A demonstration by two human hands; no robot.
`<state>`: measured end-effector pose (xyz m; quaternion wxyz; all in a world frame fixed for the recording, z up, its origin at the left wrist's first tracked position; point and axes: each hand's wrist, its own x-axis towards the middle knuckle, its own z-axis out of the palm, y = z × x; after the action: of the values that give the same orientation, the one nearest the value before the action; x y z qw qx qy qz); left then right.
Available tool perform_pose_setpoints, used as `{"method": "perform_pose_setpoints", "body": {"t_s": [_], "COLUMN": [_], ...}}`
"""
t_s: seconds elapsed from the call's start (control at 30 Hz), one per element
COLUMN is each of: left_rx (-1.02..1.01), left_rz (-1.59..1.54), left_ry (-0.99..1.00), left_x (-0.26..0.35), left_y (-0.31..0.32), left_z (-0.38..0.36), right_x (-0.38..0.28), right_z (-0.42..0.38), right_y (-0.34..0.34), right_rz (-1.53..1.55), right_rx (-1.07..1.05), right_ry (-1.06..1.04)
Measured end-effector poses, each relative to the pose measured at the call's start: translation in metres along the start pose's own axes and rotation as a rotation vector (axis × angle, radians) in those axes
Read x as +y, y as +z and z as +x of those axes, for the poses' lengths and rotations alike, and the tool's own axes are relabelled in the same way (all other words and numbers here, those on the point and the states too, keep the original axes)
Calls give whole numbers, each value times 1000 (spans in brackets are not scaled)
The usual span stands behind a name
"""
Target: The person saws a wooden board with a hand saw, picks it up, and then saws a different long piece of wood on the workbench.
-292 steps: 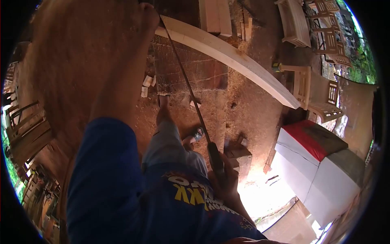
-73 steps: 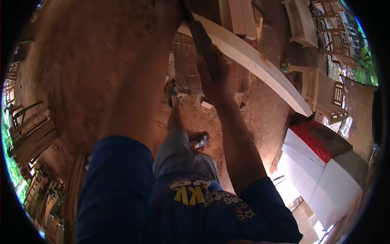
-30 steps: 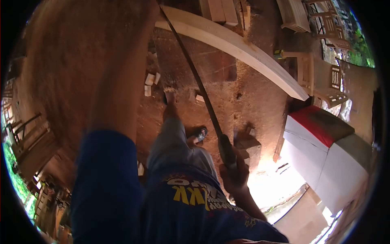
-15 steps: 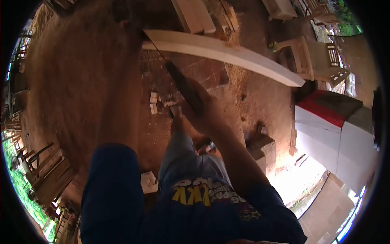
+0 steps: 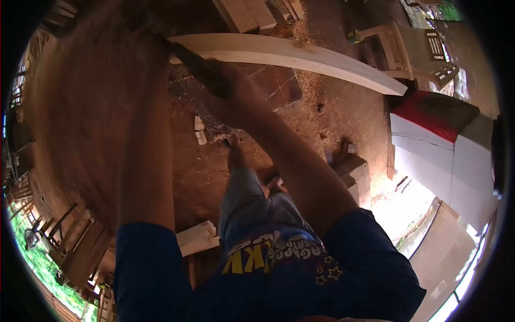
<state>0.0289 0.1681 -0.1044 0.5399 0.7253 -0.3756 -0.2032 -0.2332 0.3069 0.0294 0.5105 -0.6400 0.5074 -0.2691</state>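
A long pale wooden board [image 5: 322,63] stretches across the upper view, looking bowed through the wide lens. My right hand [image 5: 230,94] is wrapped round the dark handle of a handsaw [image 5: 201,70], seen nearly edge-on at the board's left end. The saw's front part is lost in shadow there. My left hand [image 5: 155,47] is at that same end of the board, dark and blurred, so its fingers cannot be made out.
Small wood offcuts [image 5: 199,130] and sawdust lie on the brown floor by my foot. Thick timbers [image 5: 247,16] stand beyond the board. On the right are a wooden chair [image 5: 399,51] and a white box-like block [image 5: 424,142] with a red edge. A notched wood piece [image 5: 198,238] lies below.
My right hand and the saw have moved forward and left, toward the board's end. Less of the thin blade shows now. The view has shifted slightly; my left hand stays by that end.
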Motion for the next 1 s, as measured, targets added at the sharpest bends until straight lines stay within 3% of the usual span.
{"method": "perform_pose_setpoints", "body": {"t_s": [0.07,0.13,0.23,0.33,0.37,0.43,0.47,0.53,0.6,0.63,0.7,0.77,0.87,0.93,1.0], "left_rx": [-28,-51,5,56,59,54,61,68,121,144,-63,-131,16,59,85], "left_rz": [208,544,118,-306,-195,46,13,-72,124,208,-253,-399,-216,-106,-72], "left_ry": [114,230,28,-228,-132,60,-27,-178,27,126,170,107,-120,-78,16], "left_x": [-27,-14,18,28,18,-7,-1,28,9,-9,-88,-88,38,13,-32], "left_y": [-7,-5,-1,1,0,-8,-11,-5,-2,5,-1,-4,-8,-6,5], "left_z": [18,16,10,-16,-14,-5,-10,-15,0,5,43,43,-14,-4,17], "right_x": [-26,-28,-26,6,2,-1,2,8,27,44,60,-3,-27,-34,-28], "right_z": [14,3,-71,-187,-215,-265,-280,-251,-197,-153,-58,-10,-4,-16,-78], "right_y": [1,0,-24,-63,-80,-98,-97,-88,-62,-37,3,3,-9,-17,-31], "right_rz": [46,72,53,89,-261,-505,-411,-479,-222,66,69,74,89,62,-4], "right_rx": [-46,-37,-16,-82,-103,-64,8,-87,-94,-55,8,-15,-84,-92,-94], "right_ry": [28,54,52,219,12,-125,-42,-60,68,199,99,82,119,135,177]}}
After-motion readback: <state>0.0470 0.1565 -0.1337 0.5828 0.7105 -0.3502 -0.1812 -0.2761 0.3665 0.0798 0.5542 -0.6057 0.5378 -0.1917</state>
